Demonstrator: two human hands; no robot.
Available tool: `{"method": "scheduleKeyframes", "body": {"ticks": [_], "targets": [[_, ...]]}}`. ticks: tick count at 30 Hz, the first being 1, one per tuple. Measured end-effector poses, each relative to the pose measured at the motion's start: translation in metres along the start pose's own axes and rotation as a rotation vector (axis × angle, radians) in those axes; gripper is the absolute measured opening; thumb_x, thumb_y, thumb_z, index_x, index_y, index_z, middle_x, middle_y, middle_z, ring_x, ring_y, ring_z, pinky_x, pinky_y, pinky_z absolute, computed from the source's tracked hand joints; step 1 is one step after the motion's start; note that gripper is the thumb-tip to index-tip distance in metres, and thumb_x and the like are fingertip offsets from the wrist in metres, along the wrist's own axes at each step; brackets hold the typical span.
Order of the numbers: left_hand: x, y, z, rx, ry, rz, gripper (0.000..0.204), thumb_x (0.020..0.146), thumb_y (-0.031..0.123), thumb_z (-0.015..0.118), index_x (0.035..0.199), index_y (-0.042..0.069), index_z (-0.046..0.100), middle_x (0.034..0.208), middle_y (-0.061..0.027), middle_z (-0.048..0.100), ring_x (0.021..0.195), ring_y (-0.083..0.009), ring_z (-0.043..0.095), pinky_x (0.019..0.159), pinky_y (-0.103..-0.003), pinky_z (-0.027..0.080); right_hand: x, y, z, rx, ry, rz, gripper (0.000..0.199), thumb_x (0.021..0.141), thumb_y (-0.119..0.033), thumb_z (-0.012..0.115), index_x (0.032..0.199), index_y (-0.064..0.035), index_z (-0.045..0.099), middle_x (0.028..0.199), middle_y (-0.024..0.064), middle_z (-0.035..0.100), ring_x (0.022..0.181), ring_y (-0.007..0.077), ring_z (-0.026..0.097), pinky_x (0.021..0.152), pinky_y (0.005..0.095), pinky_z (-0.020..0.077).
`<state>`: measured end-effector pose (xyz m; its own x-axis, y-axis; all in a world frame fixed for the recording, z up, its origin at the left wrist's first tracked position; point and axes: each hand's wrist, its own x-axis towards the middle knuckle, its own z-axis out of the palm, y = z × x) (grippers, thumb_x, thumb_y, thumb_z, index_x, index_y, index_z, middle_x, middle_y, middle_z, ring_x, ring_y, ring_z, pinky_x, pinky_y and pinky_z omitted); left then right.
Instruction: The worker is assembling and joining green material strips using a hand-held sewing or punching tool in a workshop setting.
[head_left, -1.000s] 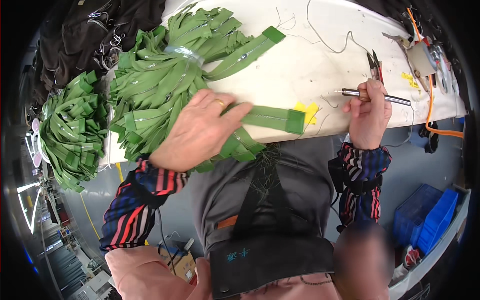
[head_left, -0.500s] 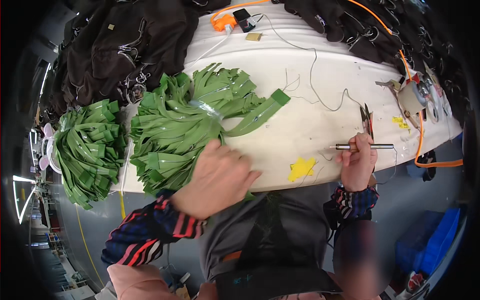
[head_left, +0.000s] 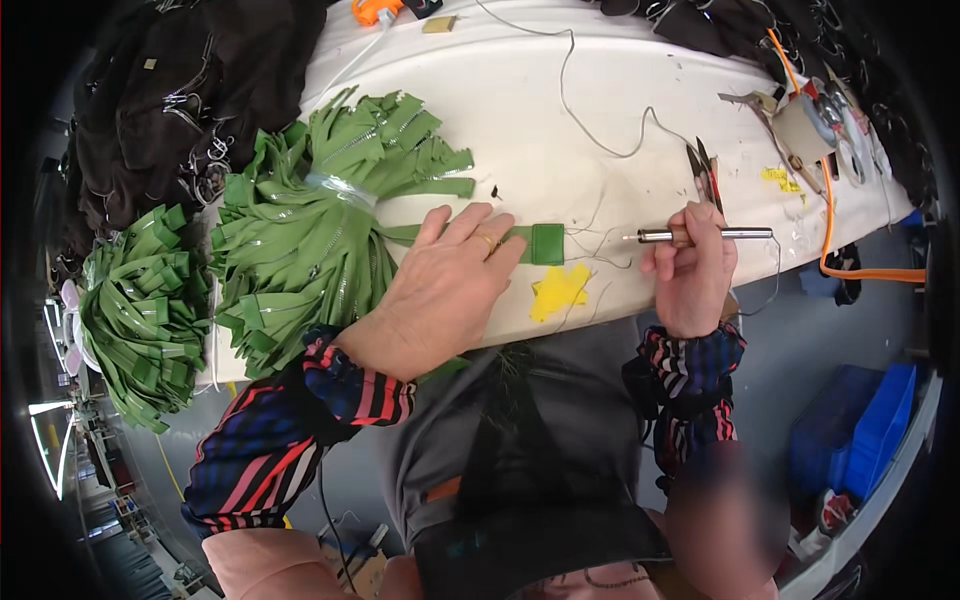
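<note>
My left hand [head_left: 440,270] lies flat on a green zipper strip [head_left: 548,244], pressing it to the white table with fingers spread. The strip's square tab end sticks out past my fingertips, with loose dark threads beside it. At the other end it runs toward a big tied bundle of green zippers [head_left: 280,240]. My right hand [head_left: 692,285] is closed around a slim corded pen-shaped tool [head_left: 750,233]. Its thin tip points left toward the tab, apart from it. A yellow star-like scrap [head_left: 558,292] lies just below the tab.
A second green zipper bundle [head_left: 140,310] sits far left. Dark garments [head_left: 160,110] cover the back left. Dark-bladed snips [head_left: 704,175] lie beyond my right hand. A holder with scissors [head_left: 805,130] and an orange cord [head_left: 828,220] are at right. Blue bins [head_left: 855,430] stand below.
My left hand has come down onto the zipper strip, which now lies straighter and nearer, pointing right. My right hand still holds the pen-shaped tool. The whole view has shifted.
</note>
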<state>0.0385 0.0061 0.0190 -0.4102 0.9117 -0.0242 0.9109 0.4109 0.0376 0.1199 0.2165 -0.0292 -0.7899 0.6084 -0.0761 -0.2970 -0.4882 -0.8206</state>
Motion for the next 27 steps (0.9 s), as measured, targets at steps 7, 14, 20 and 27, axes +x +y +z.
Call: {"method": "scheduleKeyframes", "body": {"ticks": [7, 14, 20, 27], "targets": [[0.014, 0.015, 0.011, -0.332, 0.123, -0.043, 0.029, 0.075, 0.008, 0.061, 0.101, 0.001, 0.050, 0.097, -0.0137, 0.053, 0.094, -0.0298, 0.050, 0.083, -0.037, 0.039, -0.004, 0.003, 0.004, -0.005, 0.035, -0.024, 0.016, 0.084, -0.015, 0.056, 0.074, -0.0027, 0.054, 0.066, 0.0056, 0.055, 0.040, 0.0097, 0.044, 0.042, 0.0270, 0.0447], [0.026, 0.014, 0.021, -0.201, 0.209, -0.084, 0.026, 0.076, 0.011, 0.061, 0.098, 0.001, 0.049, 0.096, -0.0138, 0.054, 0.089, -0.0306, 0.053, 0.076, -0.037, 0.043, -0.004, 0.005, 0.006, -0.038, 0.023, -0.037, 0.018, 0.084, -0.016, 0.057, 0.073, -0.0020, 0.054, 0.061, 0.0050, 0.054, 0.040, 0.0096, 0.045, 0.041, 0.0258, 0.0447], [0.012, -0.009, 0.009, -0.364, 0.041, -0.192, 0.032, 0.078, 0.021, 0.063, 0.099, 0.002, 0.048, 0.093, -0.0147, 0.055, 0.085, -0.0314, 0.055, 0.073, -0.038, 0.044, -0.003, 0.001, 0.005, -0.015, 0.074, -0.032, 0.017, 0.084, -0.016, 0.056, 0.073, -0.0024, 0.054, 0.063, 0.0051, 0.054, 0.040, 0.0104, 0.044, 0.042, 0.0276, 0.0453], [0.007, -0.009, -0.011, -0.337, -0.105, -0.446, 0.027, 0.077, 0.020, 0.064, 0.089, 0.001, 0.049, 0.086, -0.0153, 0.055, 0.079, -0.0338, 0.056, 0.070, -0.041, 0.044, -0.002, 0.001, 0.001, 0.015, 0.057, -0.029, 0.018, 0.085, -0.018, 0.053, 0.077, -0.0020, 0.054, 0.066, 0.0053, 0.055, 0.042, 0.0101, 0.045, 0.044, 0.0284, 0.0461]]}}
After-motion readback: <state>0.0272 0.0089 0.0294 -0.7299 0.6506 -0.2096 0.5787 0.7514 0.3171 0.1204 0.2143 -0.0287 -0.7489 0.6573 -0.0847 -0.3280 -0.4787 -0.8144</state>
